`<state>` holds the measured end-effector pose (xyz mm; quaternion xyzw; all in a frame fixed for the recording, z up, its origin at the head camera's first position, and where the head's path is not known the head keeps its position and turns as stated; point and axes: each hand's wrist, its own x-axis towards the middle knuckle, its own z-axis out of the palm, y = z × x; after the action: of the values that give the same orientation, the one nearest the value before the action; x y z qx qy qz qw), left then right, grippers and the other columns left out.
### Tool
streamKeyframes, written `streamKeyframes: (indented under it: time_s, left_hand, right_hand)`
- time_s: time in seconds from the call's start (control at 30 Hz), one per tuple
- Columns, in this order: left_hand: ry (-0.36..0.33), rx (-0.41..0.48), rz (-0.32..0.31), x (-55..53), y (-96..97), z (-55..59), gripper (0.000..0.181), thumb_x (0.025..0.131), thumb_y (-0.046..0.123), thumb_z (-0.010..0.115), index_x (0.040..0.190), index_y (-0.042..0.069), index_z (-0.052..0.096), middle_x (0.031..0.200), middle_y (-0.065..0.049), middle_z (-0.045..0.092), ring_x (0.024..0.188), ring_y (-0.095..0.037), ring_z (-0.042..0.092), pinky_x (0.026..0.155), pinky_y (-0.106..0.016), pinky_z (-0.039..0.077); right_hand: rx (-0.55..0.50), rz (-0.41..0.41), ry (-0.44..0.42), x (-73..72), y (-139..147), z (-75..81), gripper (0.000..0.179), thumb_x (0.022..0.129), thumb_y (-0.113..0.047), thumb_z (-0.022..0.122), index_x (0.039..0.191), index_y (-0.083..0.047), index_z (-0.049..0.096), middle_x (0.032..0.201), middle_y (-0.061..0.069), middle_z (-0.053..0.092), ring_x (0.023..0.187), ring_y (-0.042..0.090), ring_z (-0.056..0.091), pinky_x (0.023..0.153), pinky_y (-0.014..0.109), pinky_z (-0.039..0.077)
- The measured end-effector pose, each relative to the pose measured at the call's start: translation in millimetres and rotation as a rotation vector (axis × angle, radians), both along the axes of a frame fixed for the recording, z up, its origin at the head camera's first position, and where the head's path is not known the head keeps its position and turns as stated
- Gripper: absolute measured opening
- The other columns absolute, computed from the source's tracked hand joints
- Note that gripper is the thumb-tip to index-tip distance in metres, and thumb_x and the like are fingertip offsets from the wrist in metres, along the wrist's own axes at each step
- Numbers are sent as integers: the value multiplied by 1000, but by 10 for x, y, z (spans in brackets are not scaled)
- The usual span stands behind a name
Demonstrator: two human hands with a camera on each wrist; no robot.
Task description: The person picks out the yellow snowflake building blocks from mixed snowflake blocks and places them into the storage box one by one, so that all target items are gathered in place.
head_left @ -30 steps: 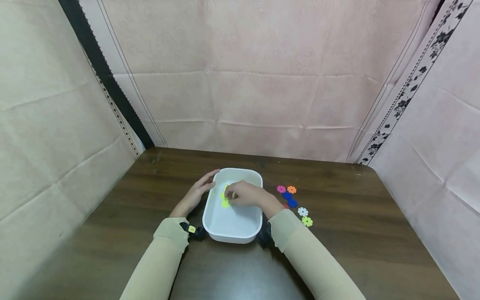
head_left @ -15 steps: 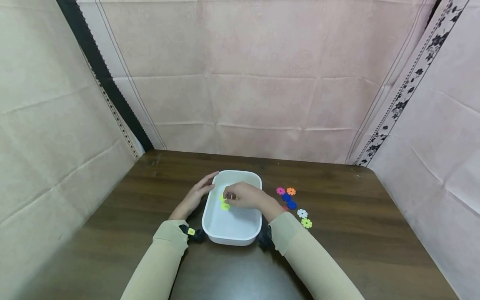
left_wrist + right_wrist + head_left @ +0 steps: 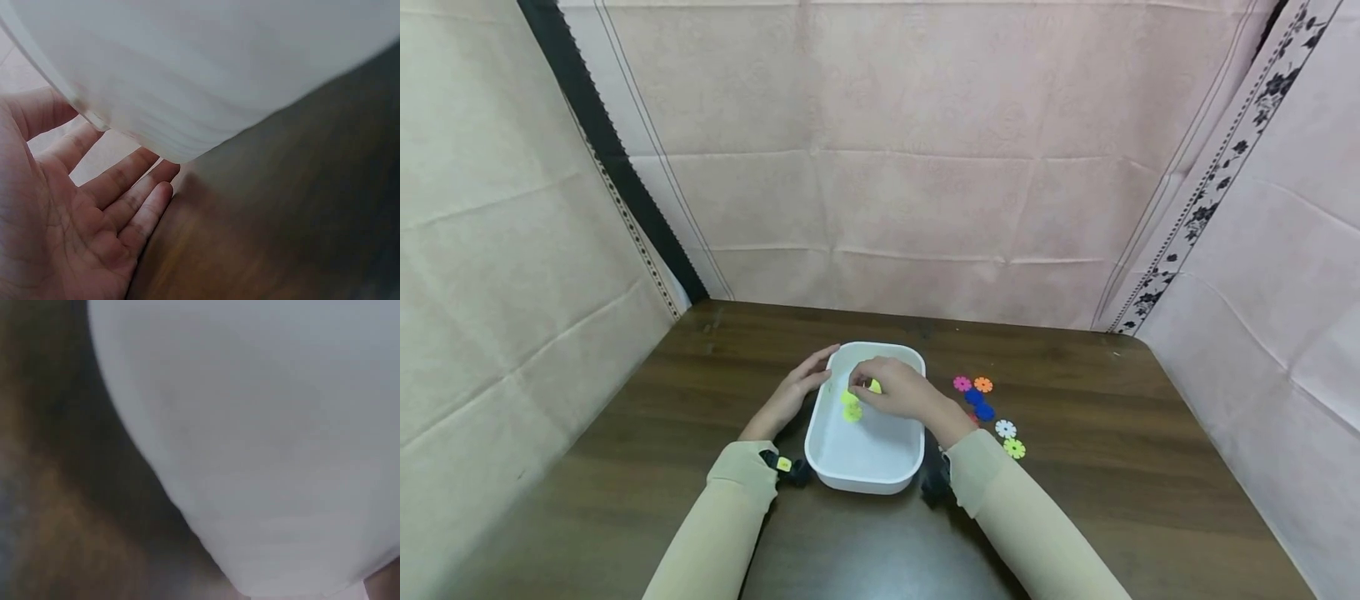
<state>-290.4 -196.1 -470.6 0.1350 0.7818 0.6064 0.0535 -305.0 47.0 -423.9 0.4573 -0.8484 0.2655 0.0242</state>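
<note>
A white rectangular tub (image 3: pixel 865 458) stands on the table in the head view. My left hand (image 3: pixel 793 392) rests against its left side, with fingers mostly straight. In the left wrist view, the thumb and fingers of the left hand (image 3: pixel 75 212) touch the tub's rim and outer wall (image 3: pixel 187 81). My right hand (image 3: pixel 897 390) is over the tub, thumb and forefinger curled together, pinching a small yellow-green piece (image 3: pixel 875 386). Yellow-green flower pieces (image 3: pixel 852 412) lie in the tub below the fingertips. In the right wrist view, only the tub's wall (image 3: pixel 250 437) fills the middle; the fingers are hidden.
To the tub's right, several flower pieces lie on the brown wooden table (image 3: pixel 1112 467): pink (image 3: pixel 962 383), orange (image 3: pixel 982 384), blue (image 3: pixel 984 412), white (image 3: pixel 1005 429), yellow-green (image 3: pixel 1014 448) and a partly hidden red one. Cloth hangings (image 3: pixel 925 208) surround the table's back and sides.
My right hand has shifted slightly within the tub, and more of the yellow-green pieces shows around its fingers. The left hand stays at the tub's side.
</note>
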Motion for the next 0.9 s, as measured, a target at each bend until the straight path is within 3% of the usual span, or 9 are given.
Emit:
streamKeyframes:
  time_s: [0.27,0.47,0.73,0.9]
  left_hand:
    - [12,-16,6,-14,0,0,47,104,38,49,151,37,43,148,-4,46,137,-30,40,112,-68,20]
    - [-31,-11,17,11,5,-4,48,104,39,49,152,37,42,150,-3,46,139,-29,40,114,-65,18]
    - [-38,-5,9,3,16,-17,50,107,33,45,156,32,37,153,-7,42,141,-30,35,114,-67,13]
    - [-23,6,28,9,8,-32,47,105,34,48,152,35,43,150,-3,46,139,-28,39,114,-66,16]
  right_hand:
    - [-77,-13,-52,139,138,72,18,97,-25,70,111,-15,72,102,-9,69,96,8,62,91,37,54]
    - [-131,-17,-54,200,374,129,18,97,-24,70,112,-14,72,103,-9,69,97,8,61,89,41,55]
    - [-256,-67,-13,261,993,182,15,95,-17,72,110,-16,71,101,-9,69,88,9,63,74,31,57]
    - [-280,-150,-59,306,1505,29,14,97,-23,70,110,-20,72,100,-9,70,83,11,62,71,33,57]
